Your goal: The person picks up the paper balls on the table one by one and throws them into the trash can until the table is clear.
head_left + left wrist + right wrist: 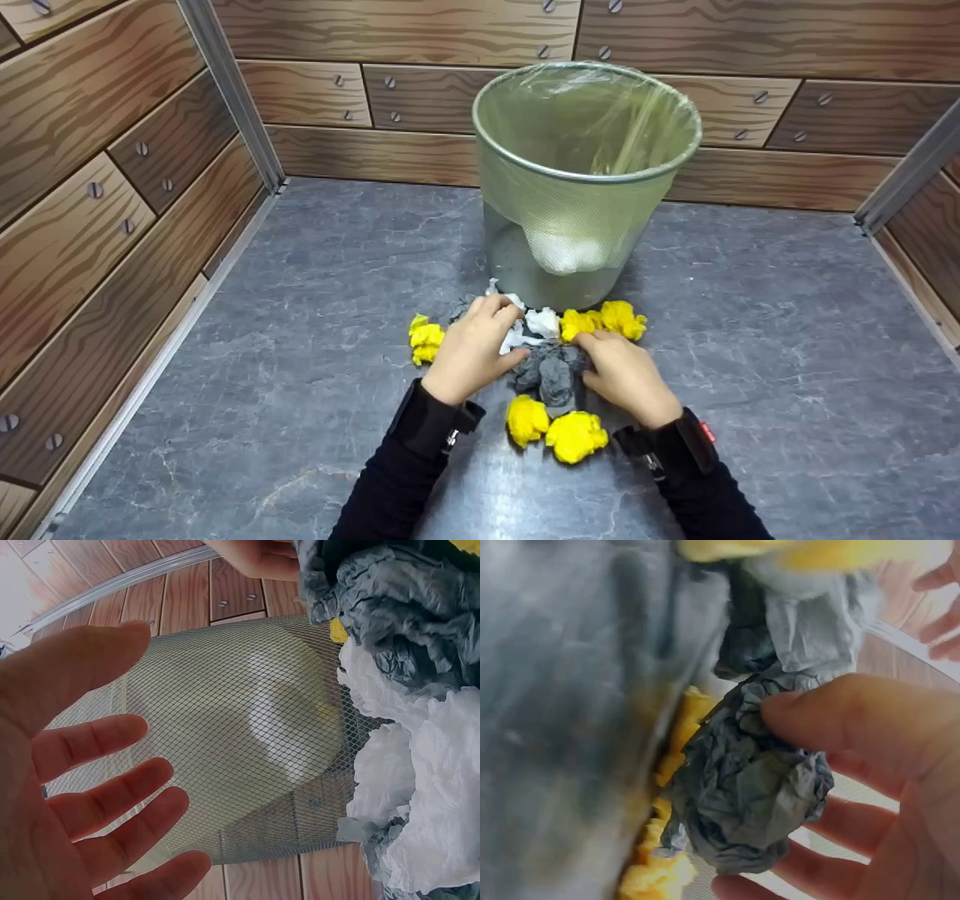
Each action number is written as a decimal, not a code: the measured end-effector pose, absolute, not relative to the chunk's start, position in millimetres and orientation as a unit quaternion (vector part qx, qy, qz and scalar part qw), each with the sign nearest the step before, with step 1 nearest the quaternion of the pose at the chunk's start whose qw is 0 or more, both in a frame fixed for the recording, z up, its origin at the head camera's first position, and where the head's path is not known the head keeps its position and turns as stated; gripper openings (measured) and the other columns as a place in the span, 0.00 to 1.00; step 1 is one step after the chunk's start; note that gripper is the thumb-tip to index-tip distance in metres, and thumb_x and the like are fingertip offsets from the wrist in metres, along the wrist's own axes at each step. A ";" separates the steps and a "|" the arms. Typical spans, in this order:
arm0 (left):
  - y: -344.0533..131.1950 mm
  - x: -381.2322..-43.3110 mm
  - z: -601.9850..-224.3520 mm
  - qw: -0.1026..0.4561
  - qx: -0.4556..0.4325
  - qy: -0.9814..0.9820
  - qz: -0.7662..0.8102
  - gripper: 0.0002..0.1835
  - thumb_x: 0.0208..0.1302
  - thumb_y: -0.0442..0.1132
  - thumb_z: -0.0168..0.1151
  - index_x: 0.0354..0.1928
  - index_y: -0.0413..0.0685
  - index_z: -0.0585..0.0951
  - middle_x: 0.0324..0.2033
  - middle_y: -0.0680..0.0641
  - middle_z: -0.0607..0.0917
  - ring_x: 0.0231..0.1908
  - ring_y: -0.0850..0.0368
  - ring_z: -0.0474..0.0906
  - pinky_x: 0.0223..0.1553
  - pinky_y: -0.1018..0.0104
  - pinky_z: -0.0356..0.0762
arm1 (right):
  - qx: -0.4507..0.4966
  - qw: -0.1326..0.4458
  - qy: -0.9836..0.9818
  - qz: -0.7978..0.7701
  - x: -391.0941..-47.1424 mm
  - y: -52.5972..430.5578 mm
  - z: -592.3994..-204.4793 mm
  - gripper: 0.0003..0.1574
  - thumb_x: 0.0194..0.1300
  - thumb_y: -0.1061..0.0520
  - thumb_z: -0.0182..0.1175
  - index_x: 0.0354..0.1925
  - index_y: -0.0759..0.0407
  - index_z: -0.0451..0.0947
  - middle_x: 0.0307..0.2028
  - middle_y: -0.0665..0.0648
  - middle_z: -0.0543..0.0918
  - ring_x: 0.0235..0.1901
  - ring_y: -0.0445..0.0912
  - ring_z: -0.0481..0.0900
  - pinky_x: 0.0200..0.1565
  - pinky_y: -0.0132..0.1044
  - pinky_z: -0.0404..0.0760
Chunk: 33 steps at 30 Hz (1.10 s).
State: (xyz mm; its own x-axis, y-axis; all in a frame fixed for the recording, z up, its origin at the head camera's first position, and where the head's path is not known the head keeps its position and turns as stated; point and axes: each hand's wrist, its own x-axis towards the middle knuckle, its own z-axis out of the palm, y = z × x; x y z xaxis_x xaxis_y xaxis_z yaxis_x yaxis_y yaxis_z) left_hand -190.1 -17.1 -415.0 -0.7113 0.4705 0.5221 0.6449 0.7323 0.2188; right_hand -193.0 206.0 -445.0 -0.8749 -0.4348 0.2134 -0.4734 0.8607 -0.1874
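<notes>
My left hand (474, 346) hovers over the left side of a pile, fingers spread and slightly bent. In the left wrist view its palm is bare, and white crumpled paper balls (439, 802) lie off to the side. My right hand (630, 381) is at the right side of the pile. The right wrist view shows it holding a grey crumpled paper ball (742, 795), thumb on top and fingers around the far side. Other grey paper balls (556, 381) sit mid-pile. Yellow crumpled balls (576, 437) lie in front, with another yellow ball (425, 341) on the left.
A mesh waste bin (517, 225) with a clear liner stands just behind the pile. Something white (576, 255) shows through its mesh. More yellow balls (622, 320) lie by its base. Wood-patterned walls (375, 154) enclose the grey floor (300, 420).
</notes>
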 end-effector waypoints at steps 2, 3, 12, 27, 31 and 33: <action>-16.9 -190.1 -415.0 0.218 -0.308 -0.905 -0.195 0.19 0.48 0.47 0.65 0.40 0.45 0.74 0.41 0.48 0.73 0.38 0.56 0.68 0.28 0.71 0.72 | 0.236 0.091 -0.960 0.123 -190.4 207.6 -438.4 0.21 0.41 0.64 0.61 0.39 0.59 0.74 0.32 0.56 0.77 0.33 0.52 0.75 0.31 0.47 0.75; -16.8 -189.9 -414.8 0.214 -0.307 -0.907 -0.195 0.19 0.49 0.47 0.65 0.40 0.45 0.74 0.41 0.48 0.73 0.38 0.56 0.68 0.28 0.70 0.72 | 0.236 0.098 -0.959 0.125 -188.8 208.7 -434.7 0.21 0.41 0.64 0.61 0.40 0.60 0.74 0.33 0.56 0.77 0.34 0.52 0.75 0.32 0.47 0.75; -17.5 -188.7 -414.2 0.192 -0.302 -0.913 -0.195 0.19 0.50 0.47 0.64 0.42 0.46 0.74 0.42 0.48 0.73 0.40 0.56 0.68 0.30 0.71 0.72 | 0.232 0.138 -0.953 0.141 -171.9 221.4 -399.5 0.27 0.43 0.63 0.64 0.46 0.61 0.73 0.43 0.62 0.77 0.41 0.55 0.73 0.37 0.49 0.75; -18.4 -188.1 -415.1 0.195 -0.308 -0.911 -0.192 0.18 0.49 0.47 0.65 0.39 0.47 0.73 0.41 0.49 0.73 0.38 0.56 0.68 0.26 0.72 0.71 | 0.244 0.159 -0.945 0.151 -158.5 223.8 -378.6 0.28 0.45 0.61 0.65 0.48 0.61 0.72 0.42 0.60 0.78 0.40 0.53 0.74 0.37 0.49 0.76; -16.8 -188.5 -414.9 0.193 -0.309 -0.911 -0.191 0.19 0.48 0.48 0.66 0.39 0.47 0.73 0.41 0.48 0.73 0.39 0.56 0.68 0.26 0.72 0.72 | 0.248 0.174 -0.936 0.180 -156.2 231.5 -363.2 0.29 0.45 0.63 0.65 0.49 0.63 0.71 0.39 0.62 0.78 0.36 0.53 0.74 0.34 0.47 0.77; -16.1 -188.8 -414.3 0.190 -0.310 -0.912 -0.189 0.19 0.48 0.48 0.65 0.39 0.47 0.73 0.41 0.48 0.73 0.39 0.56 0.68 0.25 0.72 0.72 | 0.255 0.197 -0.927 0.194 -156.4 236.7 -350.1 0.30 0.44 0.65 0.65 0.49 0.64 0.71 0.37 0.62 0.78 0.33 0.52 0.74 0.32 0.46 0.77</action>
State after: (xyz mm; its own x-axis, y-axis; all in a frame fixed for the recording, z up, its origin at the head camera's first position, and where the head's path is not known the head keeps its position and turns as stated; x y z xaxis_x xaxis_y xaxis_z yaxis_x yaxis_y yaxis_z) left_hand -188.8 -16.1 -414.3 -0.7357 0.4934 0.4639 0.6372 0.7364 0.2272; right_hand -156.4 236.7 -350.1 -0.7918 -0.3963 0.4647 -0.5492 0.7949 -0.2578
